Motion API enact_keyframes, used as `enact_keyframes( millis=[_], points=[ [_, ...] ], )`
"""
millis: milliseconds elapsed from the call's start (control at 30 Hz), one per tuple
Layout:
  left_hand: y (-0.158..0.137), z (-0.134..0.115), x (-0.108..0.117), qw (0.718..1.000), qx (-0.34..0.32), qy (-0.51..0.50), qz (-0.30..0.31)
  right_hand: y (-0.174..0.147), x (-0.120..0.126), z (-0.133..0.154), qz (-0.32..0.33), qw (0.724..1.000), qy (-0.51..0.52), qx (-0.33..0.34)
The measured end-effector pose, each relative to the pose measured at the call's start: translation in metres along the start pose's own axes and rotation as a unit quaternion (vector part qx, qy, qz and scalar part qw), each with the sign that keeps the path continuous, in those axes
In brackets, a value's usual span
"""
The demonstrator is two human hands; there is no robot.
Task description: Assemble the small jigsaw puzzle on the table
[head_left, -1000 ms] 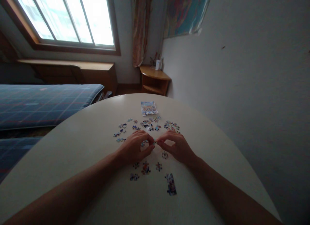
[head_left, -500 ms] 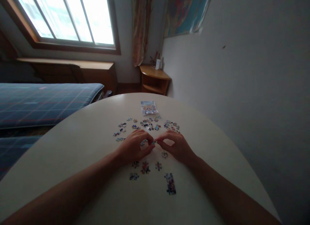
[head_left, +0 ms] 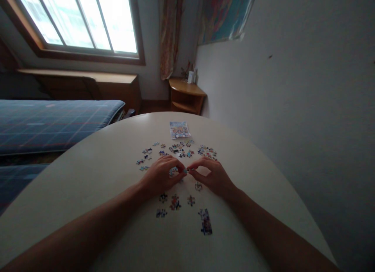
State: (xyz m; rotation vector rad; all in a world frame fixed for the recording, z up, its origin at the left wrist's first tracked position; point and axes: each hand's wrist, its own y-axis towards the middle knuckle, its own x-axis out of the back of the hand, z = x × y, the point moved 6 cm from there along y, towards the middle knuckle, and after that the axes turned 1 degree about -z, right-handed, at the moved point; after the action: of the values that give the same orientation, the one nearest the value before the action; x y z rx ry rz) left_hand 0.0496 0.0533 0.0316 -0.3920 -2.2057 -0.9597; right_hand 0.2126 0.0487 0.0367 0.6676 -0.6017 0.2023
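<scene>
My left hand [head_left: 164, 171] pinches a small jigsaw puzzle piece [head_left: 185, 170] between thumb and forefinger above the table. From the other side my right hand [head_left: 212, 173] is closed at the fingertips on a puzzle piece as well, and the two pinches nearly meet. Whether the pieces are joined is too small to tell. Under my left palm lie more pieces [head_left: 173, 171], partly hidden. Close to my right thumb sits a loose piece [head_left: 198, 186]. Nearer me rests a joined strip of pieces [head_left: 205, 222], with a reddish joined cluster [head_left: 175, 202] to its left.
Loose puzzle pieces [head_left: 178, 148] spread beyond my hands, with another group [head_left: 207, 151] at the right. A printed picture sheet [head_left: 179, 130] lies toward the far edge of the round white table [head_left: 123, 139]. A wall [head_left: 293, 108] borders the right; a plaid-covered bed [head_left: 58, 123] stands left.
Both hands stay almost in place, still pinching at the same spot. My left fingertips have shifted very slightly; the view has moved a little.
</scene>
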Motion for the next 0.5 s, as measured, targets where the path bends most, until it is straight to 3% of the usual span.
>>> enact_keyframes(
  millis=[500],
  points=[
    [0.0006, 0.0006, -0.0008, 1.0, 0.004, 0.018, 0.001, 0.0007, -0.0013, -0.0005, 0.004, 1.0, -0.01, -0.014]
  ],
)
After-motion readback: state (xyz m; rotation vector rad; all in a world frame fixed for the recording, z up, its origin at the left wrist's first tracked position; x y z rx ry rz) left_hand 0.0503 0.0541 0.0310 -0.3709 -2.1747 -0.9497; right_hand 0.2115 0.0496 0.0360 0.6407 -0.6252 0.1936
